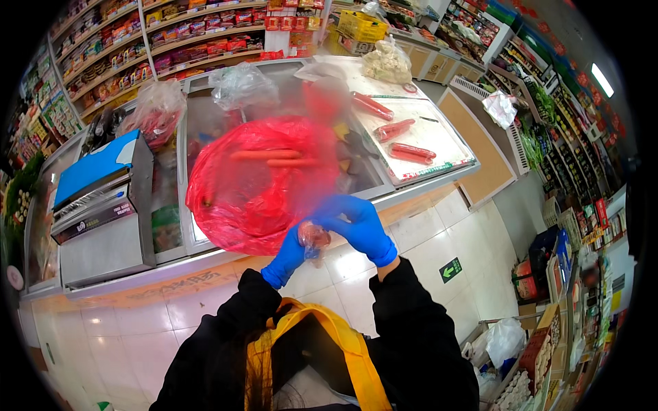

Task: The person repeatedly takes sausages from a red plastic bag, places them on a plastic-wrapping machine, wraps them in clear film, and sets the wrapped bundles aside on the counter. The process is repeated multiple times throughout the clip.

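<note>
My left hand [289, 257], in a blue glove, grips a bundle wrapped in clear film [314, 237], its reddish end facing up. My right hand [360, 226], also gloved in blue, bends over the far side of the bundle with its fingers at the film; blur hides the exact contact. Just beyond both hands a large red plastic bag [247, 205] lies spread on the glass-topped freezer, and loose carrots [267, 154] rest on it. Film-wrapped carrot packs [411, 153] lie on the white board [437, 128] to the right.
A film wrapping machine [103, 226] stands at the left on the freezer. Clear plastic bags [241, 85] sit along the far side, and a bag of pale produce [388, 61] is at the back right. The freezer's metal edge [380, 194] runs in front of me.
</note>
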Tool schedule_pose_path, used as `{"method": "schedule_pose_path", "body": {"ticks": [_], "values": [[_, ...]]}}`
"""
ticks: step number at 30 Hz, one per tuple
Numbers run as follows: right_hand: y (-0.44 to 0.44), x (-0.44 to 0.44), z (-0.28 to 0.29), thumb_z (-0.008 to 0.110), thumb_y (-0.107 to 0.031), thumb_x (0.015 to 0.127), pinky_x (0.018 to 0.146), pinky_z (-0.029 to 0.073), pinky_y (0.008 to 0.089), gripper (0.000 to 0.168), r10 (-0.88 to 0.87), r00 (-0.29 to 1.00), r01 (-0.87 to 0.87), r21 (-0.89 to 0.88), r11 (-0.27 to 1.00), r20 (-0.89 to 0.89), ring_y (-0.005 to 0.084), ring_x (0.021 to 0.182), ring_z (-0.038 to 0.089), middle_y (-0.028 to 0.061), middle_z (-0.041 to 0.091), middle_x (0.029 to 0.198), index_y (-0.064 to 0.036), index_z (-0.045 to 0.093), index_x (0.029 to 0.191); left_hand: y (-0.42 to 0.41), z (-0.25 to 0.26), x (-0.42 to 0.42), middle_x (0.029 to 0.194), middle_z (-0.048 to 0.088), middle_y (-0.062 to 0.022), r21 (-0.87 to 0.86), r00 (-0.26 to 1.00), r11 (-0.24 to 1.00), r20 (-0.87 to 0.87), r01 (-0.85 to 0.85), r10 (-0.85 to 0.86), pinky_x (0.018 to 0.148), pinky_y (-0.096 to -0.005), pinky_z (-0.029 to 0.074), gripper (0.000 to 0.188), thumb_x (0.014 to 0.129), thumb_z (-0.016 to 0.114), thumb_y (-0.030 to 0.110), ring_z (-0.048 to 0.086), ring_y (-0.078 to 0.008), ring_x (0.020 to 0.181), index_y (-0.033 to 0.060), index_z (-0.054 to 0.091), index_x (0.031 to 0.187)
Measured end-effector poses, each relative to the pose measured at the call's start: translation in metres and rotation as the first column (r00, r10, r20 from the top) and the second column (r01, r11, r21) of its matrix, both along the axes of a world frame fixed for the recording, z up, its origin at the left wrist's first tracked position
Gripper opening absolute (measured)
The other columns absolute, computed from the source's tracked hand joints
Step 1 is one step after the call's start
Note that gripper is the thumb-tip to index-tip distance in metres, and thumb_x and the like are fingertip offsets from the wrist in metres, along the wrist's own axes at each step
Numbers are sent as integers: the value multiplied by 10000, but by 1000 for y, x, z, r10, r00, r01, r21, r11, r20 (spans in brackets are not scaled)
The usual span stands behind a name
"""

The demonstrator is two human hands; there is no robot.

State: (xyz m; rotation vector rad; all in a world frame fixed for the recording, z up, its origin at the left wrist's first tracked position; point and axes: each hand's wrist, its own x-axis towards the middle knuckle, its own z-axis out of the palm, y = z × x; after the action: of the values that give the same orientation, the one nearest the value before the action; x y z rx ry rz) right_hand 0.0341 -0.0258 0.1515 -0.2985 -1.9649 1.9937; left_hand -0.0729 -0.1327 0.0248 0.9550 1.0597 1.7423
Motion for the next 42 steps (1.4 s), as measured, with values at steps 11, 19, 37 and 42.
{"method": "schedule_pose_path", "body": {"ticks": [11, 19, 37, 42], "values": [[-28, 14, -44, 810, -291, 592, 941, 365, 440, 749, -35, 904, 398, 811, 429, -425, 331, 1110, 455, 130, 504, 1166, -97, 452, 1221, 6, -37, -6, 938, 556, -36, -19, 986, 988, 74, -150, 151, 780, -262, 479, 196, 906, 526, 239, 555, -152, 884, 106, 530, 1050], [-32, -7, -47, 705, -105, 720, 714, 476, 312, 233, -230, 731, 675, 630, 383, -643, 252, 810, 580, 95, 589, 912, -83, 607, 930, 6, -22, 6, 907, 579, -50, -107, 991, 985, -14, -137, 136, 774, -290, 489, 203, 817, 621, 118, 566, -159, 857, 98, 577, 1014], [-60, 1, -39, 639, -108, 802, 789, 479, 292, 332, -243, 931, 342, 421, 840, -272, 172, 897, 600, 89, 620, 989, -14, 554, 1109, -31, -12, -15, 959, 547, -53, -1, 978, 984, -111, 179, -178, 822, -294, 450, 175, 848, 567, 82, 528, -156, 953, 65, 545, 1020], [-47, -5, -55, 628, -77, 806, 682, 494, 265, 209, -456, 848, 524, 292, 800, -272, 153, 744, 607, 64, 622, 831, -11, 579, 999, -7, 20, -3, 1111, 531, -89, -108, 969, 966, 98, 237, -227, 890, -336, 423, 351, 865, 585, 226, 497, -181, 1059, 41, 499, 1151]]}}
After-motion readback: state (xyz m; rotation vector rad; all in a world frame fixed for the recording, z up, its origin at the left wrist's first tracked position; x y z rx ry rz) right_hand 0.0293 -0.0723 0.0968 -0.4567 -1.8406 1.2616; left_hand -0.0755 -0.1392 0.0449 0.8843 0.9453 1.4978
